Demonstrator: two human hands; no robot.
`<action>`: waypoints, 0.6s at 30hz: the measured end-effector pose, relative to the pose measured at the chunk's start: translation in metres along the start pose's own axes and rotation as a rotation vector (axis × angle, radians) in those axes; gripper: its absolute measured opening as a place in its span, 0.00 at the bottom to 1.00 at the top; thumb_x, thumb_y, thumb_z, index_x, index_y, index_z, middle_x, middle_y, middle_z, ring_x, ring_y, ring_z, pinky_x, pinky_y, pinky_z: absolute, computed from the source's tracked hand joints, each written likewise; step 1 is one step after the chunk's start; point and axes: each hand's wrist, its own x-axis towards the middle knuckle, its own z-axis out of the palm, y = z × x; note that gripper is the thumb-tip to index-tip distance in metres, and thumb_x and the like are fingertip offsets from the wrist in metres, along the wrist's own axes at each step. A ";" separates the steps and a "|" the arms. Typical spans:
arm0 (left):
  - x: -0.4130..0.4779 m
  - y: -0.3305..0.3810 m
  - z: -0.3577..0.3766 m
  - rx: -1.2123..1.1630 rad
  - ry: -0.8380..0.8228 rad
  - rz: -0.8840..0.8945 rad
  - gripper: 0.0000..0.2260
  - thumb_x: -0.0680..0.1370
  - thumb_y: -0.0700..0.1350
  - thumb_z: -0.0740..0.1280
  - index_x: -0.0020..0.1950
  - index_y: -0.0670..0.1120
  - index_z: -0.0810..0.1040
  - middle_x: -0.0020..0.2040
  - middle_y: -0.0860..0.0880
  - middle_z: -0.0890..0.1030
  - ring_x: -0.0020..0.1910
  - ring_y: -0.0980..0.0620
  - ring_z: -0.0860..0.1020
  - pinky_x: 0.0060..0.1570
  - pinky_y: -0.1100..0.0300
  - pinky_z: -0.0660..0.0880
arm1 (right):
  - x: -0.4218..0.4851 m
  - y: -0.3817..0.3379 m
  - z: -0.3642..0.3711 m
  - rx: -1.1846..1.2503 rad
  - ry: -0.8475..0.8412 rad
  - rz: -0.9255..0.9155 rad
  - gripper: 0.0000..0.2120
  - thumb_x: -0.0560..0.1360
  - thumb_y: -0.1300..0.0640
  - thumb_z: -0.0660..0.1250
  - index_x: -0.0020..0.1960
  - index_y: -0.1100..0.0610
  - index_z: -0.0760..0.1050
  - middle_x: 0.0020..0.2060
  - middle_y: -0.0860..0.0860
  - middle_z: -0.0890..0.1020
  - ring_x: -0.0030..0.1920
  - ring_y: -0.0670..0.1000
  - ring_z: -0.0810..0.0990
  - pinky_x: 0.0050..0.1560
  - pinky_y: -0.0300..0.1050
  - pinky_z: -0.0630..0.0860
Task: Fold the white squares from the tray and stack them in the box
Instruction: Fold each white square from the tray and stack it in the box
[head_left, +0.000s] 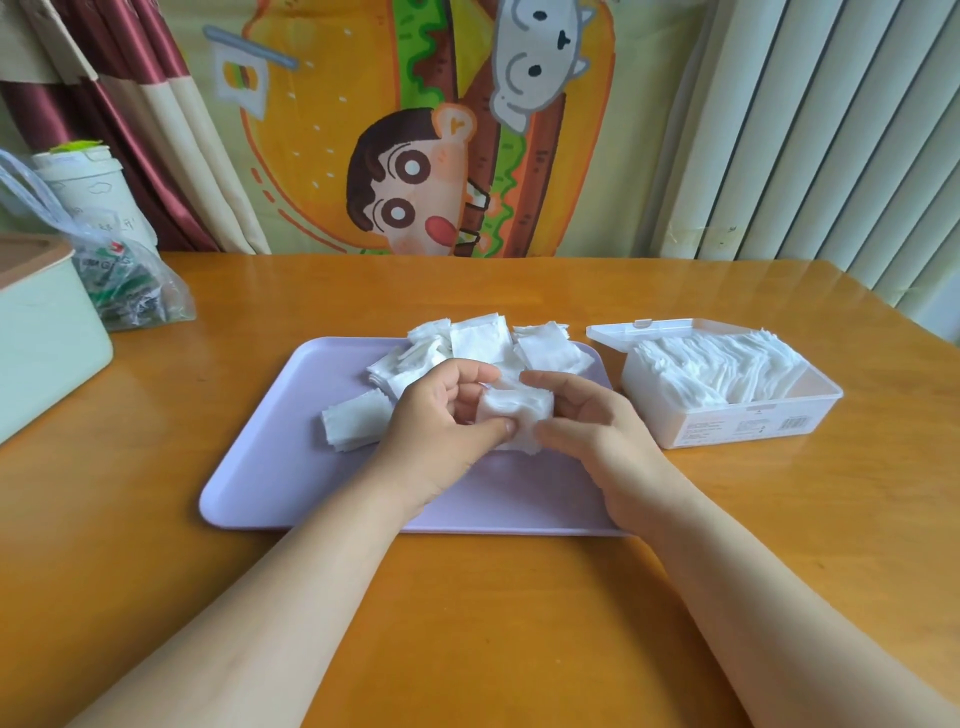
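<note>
One fold in progress, stack step next.
Worktop (156, 493): tray (270, 467) at 12, box (727, 431) at 2, part-filled; left hand (436, 426) & right hand (587, 431) pinch white square (519, 410) over tray centre; next needs crease, then lift toward 2.

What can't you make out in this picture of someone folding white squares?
Head view:
Fold state of the white square between the left hand and right hand: fingers cover it.
Count of squares in the box: packed too tightly.
Print on the label: too small.
The green container at the left: cut off by the edge.
</note>
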 end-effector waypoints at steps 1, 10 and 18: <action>0.000 0.000 0.001 0.040 0.012 0.002 0.23 0.71 0.36 0.80 0.61 0.54 0.80 0.52 0.49 0.83 0.46 0.54 0.81 0.50 0.60 0.82 | -0.001 0.002 0.002 -0.044 -0.012 -0.021 0.24 0.70 0.61 0.76 0.65 0.52 0.80 0.53 0.55 0.88 0.53 0.50 0.85 0.57 0.45 0.80; 0.004 -0.007 0.004 0.257 -0.007 0.073 0.12 0.65 0.48 0.81 0.41 0.52 0.79 0.47 0.54 0.76 0.38 0.56 0.74 0.39 0.65 0.71 | 0.001 0.005 0.001 -0.184 0.098 -0.086 0.20 0.74 0.67 0.70 0.60 0.48 0.81 0.53 0.57 0.84 0.44 0.50 0.79 0.49 0.51 0.78; 0.004 -0.006 0.005 0.147 -0.082 0.048 0.10 0.70 0.41 0.79 0.47 0.51 0.82 0.33 0.52 0.72 0.31 0.55 0.67 0.34 0.60 0.67 | 0.004 0.006 0.004 -0.176 0.130 -0.057 0.12 0.83 0.49 0.61 0.62 0.44 0.81 0.56 0.41 0.85 0.55 0.48 0.81 0.62 0.48 0.76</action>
